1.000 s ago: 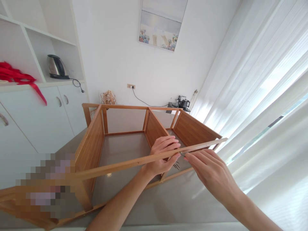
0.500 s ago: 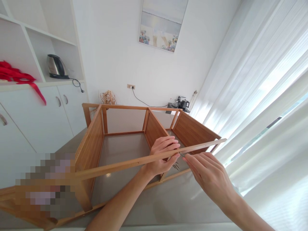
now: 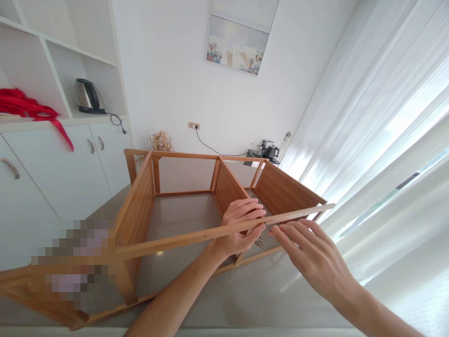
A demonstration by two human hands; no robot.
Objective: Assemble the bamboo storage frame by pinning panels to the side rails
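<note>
A wooden shelf frame lies in front of me, its long near rail [image 3: 175, 243] running across the view. My left hand [image 3: 242, 227] is wrapped around this rail by the middle panel [image 3: 228, 180], fingers behind it and thumb on the near side. My right hand [image 3: 310, 248] pinches a thin metal screw [image 3: 267, 226] between thumb and forefinger, its tip at the rail's near face beside my left thumb. How deep the tip sits cannot be made out. Several loose screws [image 3: 259, 243] lie below, past the rail.
The right end panel [image 3: 287, 185] and left end panel [image 3: 136, 206] stand upright in the frame. White cabinets [image 3: 49, 173] with a kettle [image 3: 87, 96] and red cloth [image 3: 28, 105] are at left. A white curtain [image 3: 379, 103] hangs at right. A blurred patch covers the lower left.
The view has shifted slightly, so most things appear a little farther right. My right hand's fingers have changed position around the screw. My left hand keeps its hold on the rail.
</note>
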